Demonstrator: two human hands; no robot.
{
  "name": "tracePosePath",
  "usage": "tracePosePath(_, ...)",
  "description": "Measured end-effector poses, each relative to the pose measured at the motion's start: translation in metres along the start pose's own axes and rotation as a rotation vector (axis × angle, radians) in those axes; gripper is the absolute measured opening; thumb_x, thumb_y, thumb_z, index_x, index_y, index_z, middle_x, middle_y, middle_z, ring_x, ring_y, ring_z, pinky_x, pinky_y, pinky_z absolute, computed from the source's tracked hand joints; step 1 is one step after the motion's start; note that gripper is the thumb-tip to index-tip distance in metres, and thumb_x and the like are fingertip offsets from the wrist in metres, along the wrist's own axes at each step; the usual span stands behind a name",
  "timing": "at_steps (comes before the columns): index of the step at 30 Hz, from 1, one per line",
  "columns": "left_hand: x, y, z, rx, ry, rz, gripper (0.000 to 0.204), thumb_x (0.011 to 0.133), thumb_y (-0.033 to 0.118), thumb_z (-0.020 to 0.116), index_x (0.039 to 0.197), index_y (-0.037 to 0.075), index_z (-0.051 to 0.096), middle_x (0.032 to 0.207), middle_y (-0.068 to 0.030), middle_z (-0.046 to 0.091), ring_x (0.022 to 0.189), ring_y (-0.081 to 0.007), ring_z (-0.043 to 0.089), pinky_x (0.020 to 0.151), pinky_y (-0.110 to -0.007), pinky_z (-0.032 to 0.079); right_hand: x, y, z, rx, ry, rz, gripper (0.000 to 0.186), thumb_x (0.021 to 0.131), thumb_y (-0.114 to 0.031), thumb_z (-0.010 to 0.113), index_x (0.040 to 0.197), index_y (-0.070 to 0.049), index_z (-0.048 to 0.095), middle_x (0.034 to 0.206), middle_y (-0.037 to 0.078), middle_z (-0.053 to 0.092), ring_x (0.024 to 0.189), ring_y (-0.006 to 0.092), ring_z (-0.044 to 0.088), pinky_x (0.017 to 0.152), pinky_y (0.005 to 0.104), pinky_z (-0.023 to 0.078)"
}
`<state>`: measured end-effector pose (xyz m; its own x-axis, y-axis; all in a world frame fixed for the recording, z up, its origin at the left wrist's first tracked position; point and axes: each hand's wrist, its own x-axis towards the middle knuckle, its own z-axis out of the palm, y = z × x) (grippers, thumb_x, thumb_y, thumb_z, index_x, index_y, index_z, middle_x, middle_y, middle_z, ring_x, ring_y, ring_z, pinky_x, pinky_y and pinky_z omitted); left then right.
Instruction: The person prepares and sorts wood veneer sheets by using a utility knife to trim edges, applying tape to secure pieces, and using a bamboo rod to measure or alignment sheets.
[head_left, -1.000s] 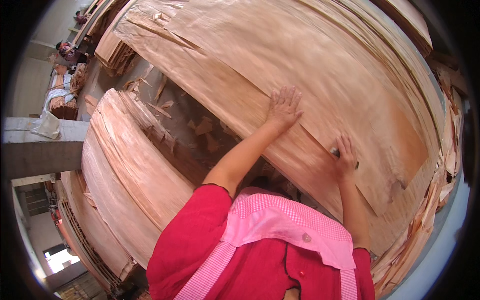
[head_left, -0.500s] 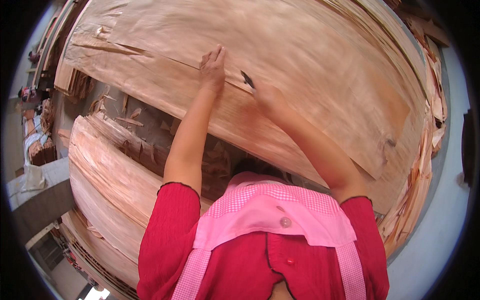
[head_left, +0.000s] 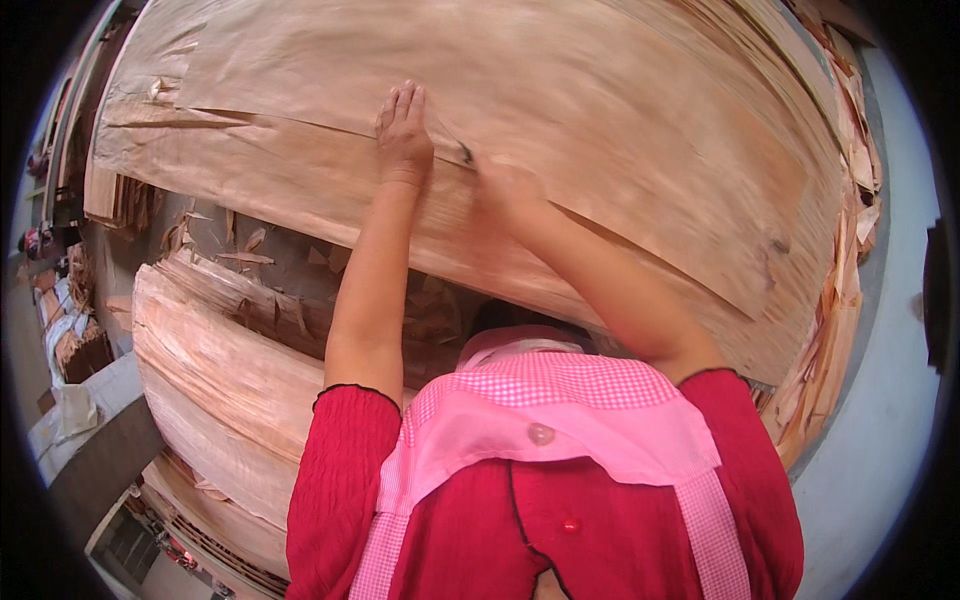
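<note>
A large pale-brown wood veneer sheet (head_left: 640,130) lies over another veneer sheet (head_left: 270,175), whose near strip shows past the upper one's edge. My left hand (head_left: 404,140) presses flat on the wood beside this edge, fingers stretched out. Just to its right, my right hand (head_left: 508,190) is closed around a small dark-tipped tool (head_left: 467,154), apparently a knife. Its tip is at the edge of the upper sheet, where a small flap seems to lift. Motion blurs the right hand, and most of the tool is hidden in it.
A second veneer stack (head_left: 210,360) stands at the near left. Between the stacks is a gap with torn wood scraps (head_left: 255,245). Ragged veneer strips (head_left: 835,340) hang along the right end. A grey beam (head_left: 105,425) juts in at left.
My right hand has moved left along the sheet's edge, closer to my left hand, and the tool's tip has turned down toward the wood. My left hand stays flat; the whole view has shifted slightly.
</note>
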<state>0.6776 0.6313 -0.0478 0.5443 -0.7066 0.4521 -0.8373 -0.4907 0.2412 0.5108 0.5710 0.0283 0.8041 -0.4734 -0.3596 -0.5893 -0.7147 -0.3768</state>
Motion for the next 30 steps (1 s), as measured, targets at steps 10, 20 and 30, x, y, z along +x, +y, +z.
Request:
tracePosePath(10, -0.011, 0.105, -0.008, -0.986, -0.264, 0.003, 0.044, 0.09, 0.024, 0.035, 0.133, 0.017, 0.031, 0.139, -0.0097, 0.026, 0.129, -0.0284, 0.022, 0.104, -0.04, 0.018, -0.048, 0.066, 0.0, -0.088, 0.165, -0.08, 0.032, 0.081, -0.013, 0.045, 0.113, -0.011, 0.049, 0.079, 0.015, 0.062, 0.071, 0.0298, 0.061, 0.059, 0.0418, 0.047)
tracePosePath(20, -0.032, 0.131, 0.012, -0.066, -0.235, 0.236, 0.053, 0.086, 0.036, 0.041, 0.134, 0.015, 0.03, 0.141, -0.0095, 0.023, 0.13, -0.0282, 0.019, 0.105, -0.043, 0.013, -0.161, 0.219, -0.023, -0.182, 0.067, 0.031, 0.033, 0.082, -0.023, 0.047, 0.115, -0.02, 0.05, 0.082, 0.014, 0.062, 0.074, 0.0301, 0.061, 0.059, 0.0416, 0.047)
tracePosePath(30, -0.035, 0.185, 0.027, 0.158, -0.213, 0.013, 0.058, 0.086, 0.047, 0.037, 0.133, 0.014, 0.028, 0.141, -0.0076, 0.024, 0.131, -0.0271, 0.018, 0.102, -0.049, 0.015, -0.244, 0.334, -0.032, -0.166, 0.292, -0.131, 0.039, 0.079, -0.018, 0.053, 0.118, -0.019, 0.049, 0.082, 0.011, 0.062, 0.073, 0.028, 0.06, 0.061, 0.0387, 0.047)
